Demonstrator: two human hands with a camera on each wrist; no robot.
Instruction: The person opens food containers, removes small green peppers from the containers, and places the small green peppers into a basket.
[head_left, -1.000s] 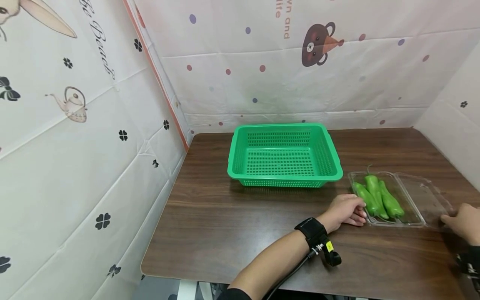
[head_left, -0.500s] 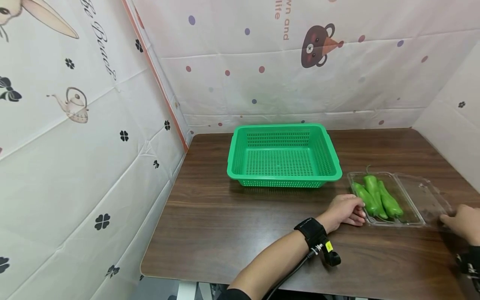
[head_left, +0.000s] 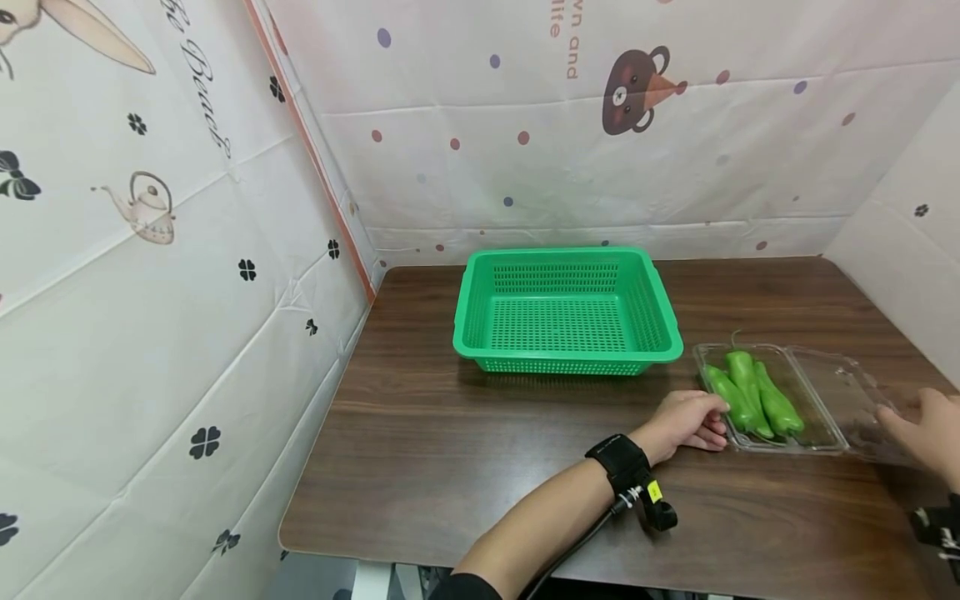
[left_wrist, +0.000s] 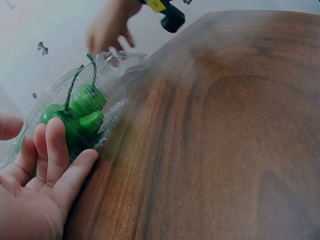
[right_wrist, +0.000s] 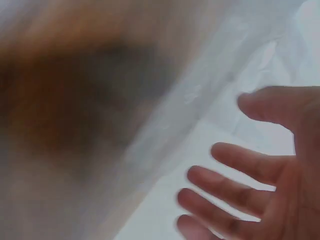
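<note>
Three long green peppers (head_left: pixel 742 379) lie side by side in the base of a clear plastic clamshell box (head_left: pixel 823 433) at the table's right. The box's see-through lid (head_left: pixel 828 387) lies folded out to the right. My left hand (head_left: pixel 686 421) rests at the box's near left side. In the left wrist view, the fingers (left_wrist: pixel 57 145) of that hand are extended against the plastic wall, thumb apart. Over the lid's right end is my right hand (head_left: pixel 926 433). The right wrist view shows its fingers (right_wrist: pixel 235 195) spread, with nothing between them and the thumb.
A green plastic basket (head_left: pixel 570 358) with slotted walls stands at the back middle of the brown wooden table (head_left: pixel 450 467), left of the box. Patterned white sheets (head_left: pixel 465 183) hang behind and on both sides. A cable (head_left: pixel 577 550) runs along the left forearm.
My right hand has let go of the lid's outer edge and lifted a little, its fingers now spread. The left hand, peppers and basket stay practically where they were.
</note>
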